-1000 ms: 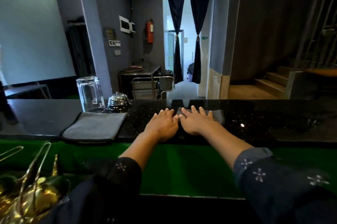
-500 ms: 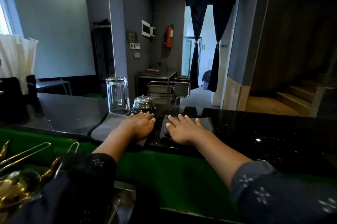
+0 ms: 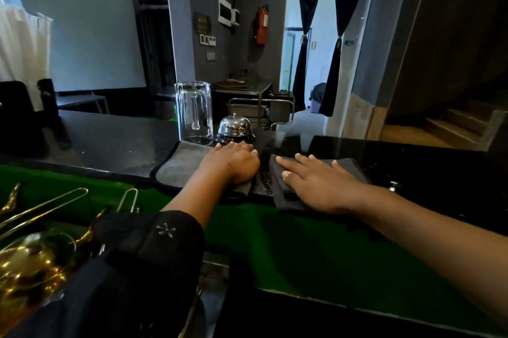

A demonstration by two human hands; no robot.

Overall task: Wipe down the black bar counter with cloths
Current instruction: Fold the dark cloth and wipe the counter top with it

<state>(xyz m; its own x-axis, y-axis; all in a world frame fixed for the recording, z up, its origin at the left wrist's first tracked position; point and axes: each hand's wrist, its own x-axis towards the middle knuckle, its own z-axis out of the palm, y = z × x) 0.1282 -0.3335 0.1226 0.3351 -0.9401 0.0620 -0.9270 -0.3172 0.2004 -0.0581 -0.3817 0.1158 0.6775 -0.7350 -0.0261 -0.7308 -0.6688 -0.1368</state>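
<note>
The black bar counter (image 3: pixel 115 142) runs across the view in front of me. A grey cloth (image 3: pixel 180 163) lies flat on it at centre left, and my left hand (image 3: pixel 232 163) rests palm down on its right part. A second, darker folded cloth (image 3: pixel 349 166) lies just to the right; my right hand (image 3: pixel 316 181) presses flat on it with fingers spread and straight. A narrow strip of bare speckled counter separates the two cloths.
An upturned glass jug (image 3: pixel 194 113) and a chrome service bell (image 3: pixel 234 128) stand right behind the left cloth, at my left fingertips. A dark object (image 3: pixel 50 115) stands on the counter at far left. Brass ware (image 3: pixel 30 260) sits below at lower left, on the green ledge (image 3: pixel 302 244).
My left hand has left the right-hand cloth and moved left onto the grey cloth. My right hand stays on the darker cloth. My head has turned left and closer.
</note>
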